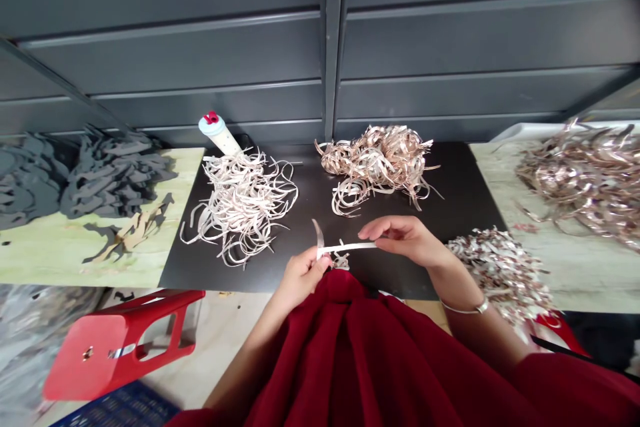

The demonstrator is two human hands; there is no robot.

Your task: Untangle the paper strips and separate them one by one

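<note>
A pale strip (350, 247) stretches between my two hands above the front edge of the black table mat (300, 213). My left hand (304, 273) pinches its left end, where another curved end sticks up. The fingers of my right hand (400, 237) are closed on the strip's right end. Small light scraps (341, 261) lie just below the strip, near my red garment. Behind my left hand sits a loose pile of white strips (245, 203). A pile of shiny rose-gold strips (383, 160) lies behind my right hand.
A tumbler (220, 135) with a red top stands at the back left. Dark grey cut pieces (113, 173) lie far left. More shiny strips (590, 180) and a heap of short pieces (500, 270) are on the right. A red stool (95, 353) stands lower left.
</note>
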